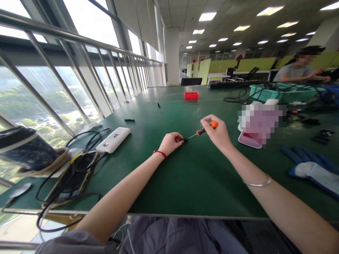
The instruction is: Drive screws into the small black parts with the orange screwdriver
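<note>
My right hand [215,130] is closed round the orange-and-black handle of a screwdriver [201,131]. Its thin metal shaft slants down to the left, and the tip meets or nearly meets a small black part [186,139] on the green table [169,176]. My left hand [171,143] pinches that small part from the left, keeping it low against the tabletop. The fingers partly cover the part, so its exact kind cannot be made out. Farther off lie two other small dark pieces, one elongated [129,120] and one shorter [159,105].
To the left are a white power bank [113,140], black cables and a phone-like dark slab [75,176]. A red basket [191,96] stands at the back. Rightward are a teal basket [286,92], blue-and-white gloves [315,171] and a seated person [296,68].
</note>
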A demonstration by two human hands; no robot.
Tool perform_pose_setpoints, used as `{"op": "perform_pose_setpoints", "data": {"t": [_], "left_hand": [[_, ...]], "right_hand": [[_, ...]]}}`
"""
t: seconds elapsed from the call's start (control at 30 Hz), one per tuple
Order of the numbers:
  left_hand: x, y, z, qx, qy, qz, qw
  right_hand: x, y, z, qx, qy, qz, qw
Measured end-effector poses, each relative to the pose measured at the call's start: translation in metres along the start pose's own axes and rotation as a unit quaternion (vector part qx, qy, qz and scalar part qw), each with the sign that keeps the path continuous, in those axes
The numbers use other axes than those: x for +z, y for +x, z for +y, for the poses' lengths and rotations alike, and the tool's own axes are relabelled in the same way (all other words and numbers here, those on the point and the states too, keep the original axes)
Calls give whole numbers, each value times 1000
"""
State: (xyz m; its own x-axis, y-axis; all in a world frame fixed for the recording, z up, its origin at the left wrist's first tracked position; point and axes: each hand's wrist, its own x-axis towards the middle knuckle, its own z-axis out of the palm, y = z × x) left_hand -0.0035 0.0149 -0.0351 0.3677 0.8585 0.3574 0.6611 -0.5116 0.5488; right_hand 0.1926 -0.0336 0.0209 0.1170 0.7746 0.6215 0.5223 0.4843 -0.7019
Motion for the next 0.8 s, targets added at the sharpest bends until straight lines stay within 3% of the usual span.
{"op": "perform_pose_setpoints", "data": {"t": [0.13, 0.3, 0.5, 0.67, 0.8], "left_hand": [[1, -1, 0, 5, -2, 4, 1000], [1, -1, 1, 11, -2, 5, 1000], [0, -1, 2, 14, -2, 3, 1000], [1, -1, 2, 17, 0, 3, 1000], [1, -1, 1, 14, -1, 2, 1000]], "right_hand": [[2, -1, 2, -14, 44, -5, 999], [2, -2, 1, 8, 7, 11, 1000], [2, -3, 0, -15, 27, -9, 999], [1, -4, -2, 10, -26, -14, 1000], [2, -4, -4, -22, 8, -42, 999]]}}
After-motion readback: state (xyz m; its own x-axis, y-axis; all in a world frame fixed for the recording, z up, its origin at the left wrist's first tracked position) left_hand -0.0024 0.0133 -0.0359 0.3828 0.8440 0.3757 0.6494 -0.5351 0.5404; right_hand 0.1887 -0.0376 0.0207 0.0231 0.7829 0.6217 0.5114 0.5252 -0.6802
